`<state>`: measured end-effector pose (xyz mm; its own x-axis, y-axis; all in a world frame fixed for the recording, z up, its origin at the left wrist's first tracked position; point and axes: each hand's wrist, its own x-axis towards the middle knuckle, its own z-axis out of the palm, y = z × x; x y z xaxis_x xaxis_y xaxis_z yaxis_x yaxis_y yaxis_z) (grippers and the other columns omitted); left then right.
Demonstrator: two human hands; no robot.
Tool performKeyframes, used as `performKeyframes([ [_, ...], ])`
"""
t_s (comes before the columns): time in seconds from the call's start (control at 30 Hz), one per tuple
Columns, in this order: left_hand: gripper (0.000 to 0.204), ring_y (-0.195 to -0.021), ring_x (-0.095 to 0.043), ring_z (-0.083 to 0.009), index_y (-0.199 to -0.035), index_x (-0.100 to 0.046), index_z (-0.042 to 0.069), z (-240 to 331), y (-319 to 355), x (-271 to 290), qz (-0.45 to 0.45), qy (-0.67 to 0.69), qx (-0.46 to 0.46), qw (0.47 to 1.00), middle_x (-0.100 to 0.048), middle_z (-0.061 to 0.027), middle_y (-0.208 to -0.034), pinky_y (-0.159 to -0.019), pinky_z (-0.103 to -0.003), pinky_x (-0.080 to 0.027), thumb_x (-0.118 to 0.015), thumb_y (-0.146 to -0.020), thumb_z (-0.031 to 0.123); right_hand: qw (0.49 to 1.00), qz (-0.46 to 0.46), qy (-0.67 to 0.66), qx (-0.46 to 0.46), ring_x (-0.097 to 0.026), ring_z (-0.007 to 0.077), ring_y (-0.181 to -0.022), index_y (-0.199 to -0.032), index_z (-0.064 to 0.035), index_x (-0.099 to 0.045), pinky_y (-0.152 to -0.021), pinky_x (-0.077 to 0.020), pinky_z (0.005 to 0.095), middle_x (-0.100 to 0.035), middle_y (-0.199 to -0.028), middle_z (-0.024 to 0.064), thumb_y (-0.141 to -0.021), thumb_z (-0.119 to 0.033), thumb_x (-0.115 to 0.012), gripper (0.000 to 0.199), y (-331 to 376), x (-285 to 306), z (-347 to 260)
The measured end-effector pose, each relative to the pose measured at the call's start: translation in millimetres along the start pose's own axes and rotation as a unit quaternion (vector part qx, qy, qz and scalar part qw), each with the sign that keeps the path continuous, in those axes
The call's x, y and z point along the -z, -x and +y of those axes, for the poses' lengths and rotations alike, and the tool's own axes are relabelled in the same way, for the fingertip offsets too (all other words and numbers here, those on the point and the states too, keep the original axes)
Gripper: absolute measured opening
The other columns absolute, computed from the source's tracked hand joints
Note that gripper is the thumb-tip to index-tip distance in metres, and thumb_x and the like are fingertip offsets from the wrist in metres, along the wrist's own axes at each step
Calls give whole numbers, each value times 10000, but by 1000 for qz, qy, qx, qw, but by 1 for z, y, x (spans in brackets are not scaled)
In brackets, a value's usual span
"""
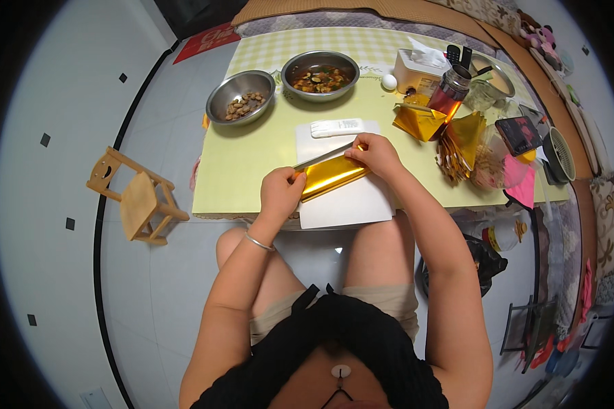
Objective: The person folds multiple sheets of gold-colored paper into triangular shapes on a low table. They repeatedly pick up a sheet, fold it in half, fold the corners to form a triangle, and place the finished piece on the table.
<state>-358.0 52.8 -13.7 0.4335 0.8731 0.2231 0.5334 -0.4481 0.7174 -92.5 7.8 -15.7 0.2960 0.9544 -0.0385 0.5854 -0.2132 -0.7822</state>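
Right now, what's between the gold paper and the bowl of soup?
In the head view, a white remote control lies between the gold paper and the soup bowl.

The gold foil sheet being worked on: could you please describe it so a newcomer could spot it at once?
On the yellow-green table, find the white board at the near edge. The gold foil sheet lies on it between both hands, folded and flat, unlike the crumpled gold pile farther right.

Both bare forearms come up from the near edge and converge toward the middle. The left hand [282, 191] is curled into a loose fist, knuckles up, fingers closed in a grip, with a thin bangle on its wrist (just below the hand). The right hand [375, 154] sits a little farther and to the right, fingers bent down and pinched together, its forearm angled inward from the right.
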Motion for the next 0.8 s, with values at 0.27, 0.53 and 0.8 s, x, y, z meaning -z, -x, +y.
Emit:
performKeyframes([
  [0.27,281,-835,-627,-356,-885,-637,27,17,-4,0,55,-184,-50,980,-657,-175,-992,-695,-459,-512,-759,-802,267,991,67,114,-13,-692,306,-828,-851,-110,-704,-710,-520,427,-727,-855,95,-810,-371,-801,282,2,-10,-20],
  [0.53,874,-1443,-358,-421,-1430,-461,-74,34,22,-28,-130,-228,-269,927,-425,-247,-1526,-1184,-534,-280,-645,-882,582,989,88,115,26,-696,326,-844,-882,-79,-707,-749,-533,439,-728,-881,125,-831,-327,-783,264,-2,-12,-11],
  [0.8,996,-1457,-308,-460,-1460,-401,-93,31,31,-34,-108,-271,-215,932,-367,-292,-1546,-1190,-582,-216,-614,-859,672,994,86,61,5,-696,306,-799,-870,-84,-708,-717,-532,423,-727,-823,117,-834,-315,-773,243,-7,-7,-5],
])
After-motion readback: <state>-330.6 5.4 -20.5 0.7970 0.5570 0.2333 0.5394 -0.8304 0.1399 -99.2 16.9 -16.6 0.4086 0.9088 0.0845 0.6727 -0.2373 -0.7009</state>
